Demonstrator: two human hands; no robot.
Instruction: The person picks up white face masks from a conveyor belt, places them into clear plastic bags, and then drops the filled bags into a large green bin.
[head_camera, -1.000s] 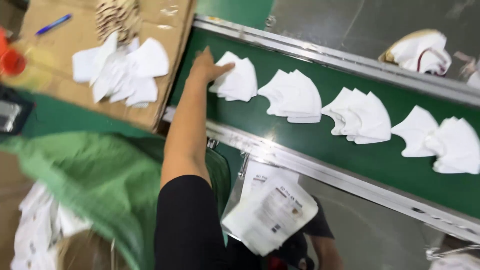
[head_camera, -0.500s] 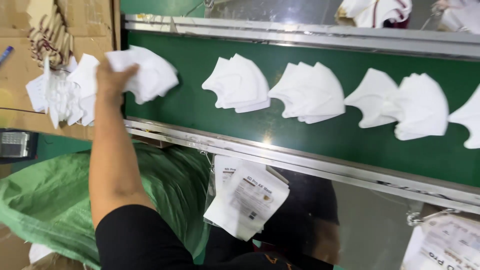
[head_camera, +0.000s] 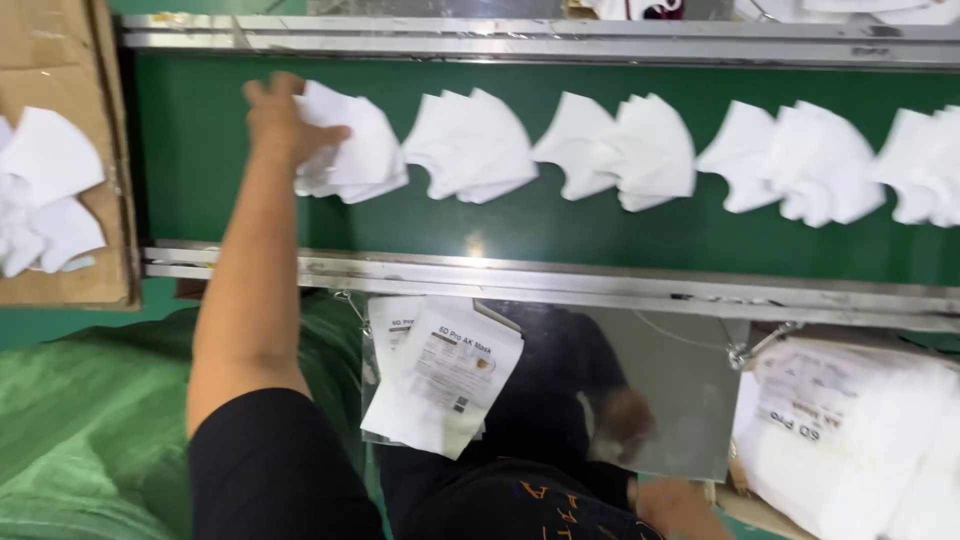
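- Reaching across the belt: left hand (head_camera: 283, 122) sits on the leftmost white mask stack (head_camera: 350, 150), fingers (head_camera: 262, 92) splayed flat over its left edge, thumb pressed onto the top sheet. Looks like a press-down contact more than a closed pinch; can't tell if anything is gripped underneath.
- Mask stack lies on the green conveyor belt (head_camera: 500, 215), left third, closer to the far rail than the near one.
- Right hand (head_camera: 680, 505) is low at the bottom edge, partly cut off by the frame, near the black clothing. Can't tell its finger state or whether it holds anything.
- Surface: flat dark-green belt running left-right, bounded by a far metal rail (head_camera: 520, 42) and a near metal rail (head_camera: 560, 285).
- Further stacks in a row on the belt: second stack (head_camera: 470, 145), third stack (head_camera: 620, 150), fourth stack (head_camera: 795, 160), one more at the right edge (head_camera: 925, 160). Neighbours nearly touch; third and fourth are overlapped pairs.
- Open room: bare belt strip between the stacks and the near rail, plus a bare patch left of the hand.
- Left edge: cardboard box (head_camera: 95, 180) butts up to the belt, loose masks (head_camera: 45, 190) inside.
- Below the near rail: printed white pouches (head_camera: 445, 375) hanging, a shiny metal plate (head_camera: 660, 390), a bagged pack of pouches (head_camera: 850, 430) at right, green sacking (head_camera: 90, 430) at left.
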